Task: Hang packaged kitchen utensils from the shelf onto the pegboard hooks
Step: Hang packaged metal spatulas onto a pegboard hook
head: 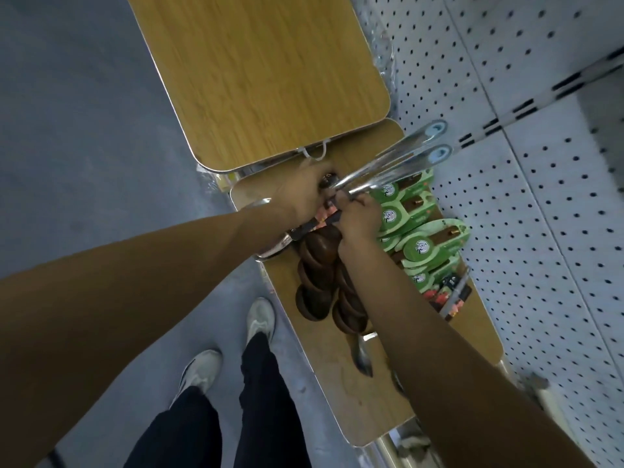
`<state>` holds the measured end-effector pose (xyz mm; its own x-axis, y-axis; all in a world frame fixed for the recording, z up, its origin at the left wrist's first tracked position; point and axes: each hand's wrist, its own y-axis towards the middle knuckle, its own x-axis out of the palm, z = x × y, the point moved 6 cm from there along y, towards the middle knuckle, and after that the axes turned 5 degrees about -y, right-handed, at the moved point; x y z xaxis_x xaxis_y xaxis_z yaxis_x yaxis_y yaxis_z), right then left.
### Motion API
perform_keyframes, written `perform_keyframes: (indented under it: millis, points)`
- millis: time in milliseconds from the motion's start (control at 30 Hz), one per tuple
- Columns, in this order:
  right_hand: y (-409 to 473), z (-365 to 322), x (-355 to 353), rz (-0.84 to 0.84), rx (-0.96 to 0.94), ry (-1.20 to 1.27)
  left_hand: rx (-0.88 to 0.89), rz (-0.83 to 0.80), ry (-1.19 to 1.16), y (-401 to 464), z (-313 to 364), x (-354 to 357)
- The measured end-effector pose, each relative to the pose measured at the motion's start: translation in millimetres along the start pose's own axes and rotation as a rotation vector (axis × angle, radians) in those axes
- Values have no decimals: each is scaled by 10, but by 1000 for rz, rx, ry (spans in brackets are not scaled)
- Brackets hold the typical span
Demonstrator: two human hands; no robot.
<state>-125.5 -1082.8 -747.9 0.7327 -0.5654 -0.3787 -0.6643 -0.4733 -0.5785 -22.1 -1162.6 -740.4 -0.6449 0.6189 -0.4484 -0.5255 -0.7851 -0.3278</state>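
Steel utensils (388, 163), bunched, lifted off wood-grain shelf (337, 376) w/ both hands: left hand (304, 194) fingers curled round handles, right hand (359, 214) pinching pkg, likely to free one for pegboard (557, 197) alongside.

The shelf (378, 393) is tan woodgrain, the pegboard (557, 204) white dotted with black holes, the ladles (401, 160) silver with pale blue tags, the spoons (319, 275) dark brown, the packs (425, 244) green, the trousers (256, 393) black, the shoes (258, 319) white.
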Motion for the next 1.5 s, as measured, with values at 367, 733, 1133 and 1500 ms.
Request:
perform_keyframes:
  millis: [367,733,1133,1500]
  points:
    - [-1280,-644,-618,91,-206,68,199,37,81,-1007,1151,-679]
    - [-2956,-984,-1635,204,-382,-66,436,-81,437,-2430,2136,-890]
    - [-4588,-809,-3055,384,-460,-184,712,-306,425,-3972,3357,-477]
    - [-5275,36,-4173,514,-379,-276,901,-460,286,-4856,4014,178]
